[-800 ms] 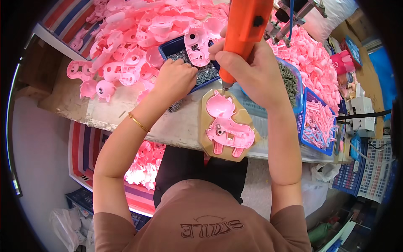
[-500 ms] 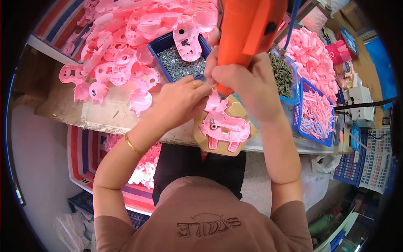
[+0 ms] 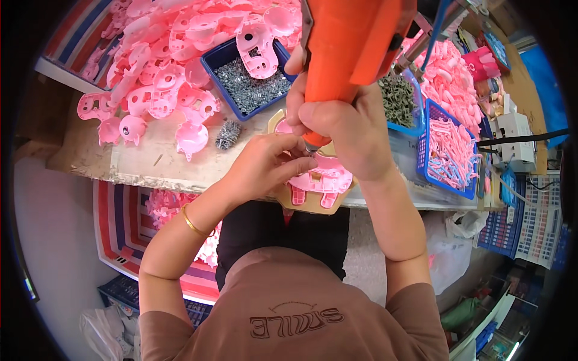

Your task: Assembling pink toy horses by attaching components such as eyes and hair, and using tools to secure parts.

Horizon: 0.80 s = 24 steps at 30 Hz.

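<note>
My right hand (image 3: 352, 129) is wrapped around an orange power screwdriver (image 3: 343, 54), which points down with its bit over a pink plastic shell part (image 3: 325, 180). This part lies in a tan octagonal fixture (image 3: 322, 206) at the table's front edge. Right beside the bit, my left hand (image 3: 265, 162) has its fingers closed in a pinch above the part; whatever they hold is hidden. A bristly clump of screws (image 3: 227, 134) rests on the table to the left of that hand.
Farther back stands a blue bin of screws (image 3: 253, 89) with a pink shell (image 3: 257, 51) lying over its rim. Pink shells (image 3: 156, 78) are heaped at the left. On the right are a tub of dark green pieces (image 3: 394, 102) and a blue basket of thin pink pieces (image 3: 448, 153).
The screwdriver and right hand have shifted slightly left and toward me, the bit now over the part's middle. My left hand has moved nearer too, uncovering the screw clump.
</note>
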Tool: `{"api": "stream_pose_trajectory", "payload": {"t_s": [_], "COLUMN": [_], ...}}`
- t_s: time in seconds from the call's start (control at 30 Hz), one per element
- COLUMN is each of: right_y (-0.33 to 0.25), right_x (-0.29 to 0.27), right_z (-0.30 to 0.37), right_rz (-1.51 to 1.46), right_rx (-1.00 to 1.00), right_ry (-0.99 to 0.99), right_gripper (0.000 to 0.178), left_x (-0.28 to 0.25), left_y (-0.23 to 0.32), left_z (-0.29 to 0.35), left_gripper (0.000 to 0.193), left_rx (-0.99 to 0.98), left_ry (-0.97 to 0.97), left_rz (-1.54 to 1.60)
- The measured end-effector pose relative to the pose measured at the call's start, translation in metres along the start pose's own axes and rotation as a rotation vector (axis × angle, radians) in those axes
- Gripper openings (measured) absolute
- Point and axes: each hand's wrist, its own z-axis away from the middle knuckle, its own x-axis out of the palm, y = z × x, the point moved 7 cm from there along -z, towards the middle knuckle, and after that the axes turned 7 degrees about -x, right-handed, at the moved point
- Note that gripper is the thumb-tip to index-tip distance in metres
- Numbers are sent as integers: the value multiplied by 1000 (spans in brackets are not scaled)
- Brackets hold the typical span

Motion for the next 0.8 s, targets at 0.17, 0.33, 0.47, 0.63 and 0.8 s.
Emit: {"api": "stream_pose_trajectory", "payload": {"t_s": [0.17,0.33,0.47,0.63,0.8], "right_y": [-6,-15,-8,-12,-13], "right_x": [0,-6,-13,-10,-9], "right_z": [5,8,13,16,17], "right_rz": [-27,-9,-32,19,-1], "right_rx": [57,9,-1,-76,-64], "right_ry": [16,-14,8,34,48], "right_gripper": [44,47,47,44,39], "left_x": [4,10,14,18,26], "left_y": [3,21,19,15,5], "left_z": [1,11,11,13,13], "left_gripper": [18,13,13,11,11], "left_rx": [116,280,259,227,120], "left_ry": [21,113,97,26,-36], "left_rz": [-256,-407,-342,-171,-34]}}
